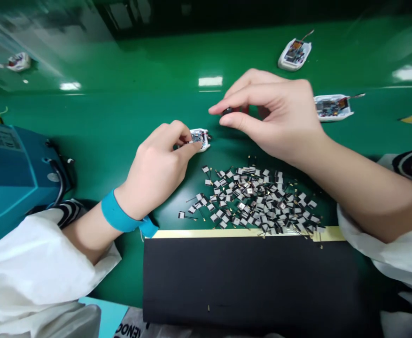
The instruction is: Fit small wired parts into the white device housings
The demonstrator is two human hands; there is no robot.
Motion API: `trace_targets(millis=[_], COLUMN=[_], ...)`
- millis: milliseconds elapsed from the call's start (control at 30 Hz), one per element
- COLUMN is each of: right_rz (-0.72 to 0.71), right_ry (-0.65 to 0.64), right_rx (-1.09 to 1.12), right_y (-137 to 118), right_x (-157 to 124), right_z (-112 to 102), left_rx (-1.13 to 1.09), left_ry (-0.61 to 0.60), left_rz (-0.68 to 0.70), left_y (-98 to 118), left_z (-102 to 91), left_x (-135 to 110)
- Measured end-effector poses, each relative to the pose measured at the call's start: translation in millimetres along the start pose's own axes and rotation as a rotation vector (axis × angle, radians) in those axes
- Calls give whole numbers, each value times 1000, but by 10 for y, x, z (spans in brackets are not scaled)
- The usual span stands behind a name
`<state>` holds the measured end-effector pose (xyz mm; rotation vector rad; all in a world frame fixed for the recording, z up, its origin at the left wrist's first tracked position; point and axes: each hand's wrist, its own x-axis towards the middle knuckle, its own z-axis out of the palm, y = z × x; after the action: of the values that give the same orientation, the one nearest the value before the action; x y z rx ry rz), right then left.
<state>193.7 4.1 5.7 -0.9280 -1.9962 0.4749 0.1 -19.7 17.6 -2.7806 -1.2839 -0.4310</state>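
Note:
My left hand (161, 162) grips a small white housing (202, 140) with a circuit board inside, low over the green mat. Its fingers cover the housing's left part. Up and to the right of it, my right hand (271, 110) pinches a small black piece (227, 111) between thumb and fingertips; the piece is mostly hidden, so its kind is unclear. Below both hands lies a loose pile of small square grey-and-black parts with short thin leads (258, 199).
More white housings with boards lie at the far right (295, 55), behind my right wrist (332, 108) and far left (19, 62). A blue box with a cable (11, 164) stands at left. A black sheet (248, 277) with a yellow tape edge (188, 234) lies in front.

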Motion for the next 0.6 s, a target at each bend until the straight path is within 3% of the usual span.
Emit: trace_targets(millis=[100,267,500,600], right_rz=[4,7,-8,-24], right_ry=[105,172,94,99], right_rx=[146,266,-26,-50], right_y=[-16,-89,-175,-146], right_x=[-12,-22,-11,-13], right_z=[37,116,178,200], left_rx=[-21,-124,-214,-214], left_ry=[12,-26,-33,-9], left_rz=[12,-48,-109,-94], left_y=[-20,0,20,9], left_z=[14,5,-15,0], left_x=[-12,-10,7,-5])
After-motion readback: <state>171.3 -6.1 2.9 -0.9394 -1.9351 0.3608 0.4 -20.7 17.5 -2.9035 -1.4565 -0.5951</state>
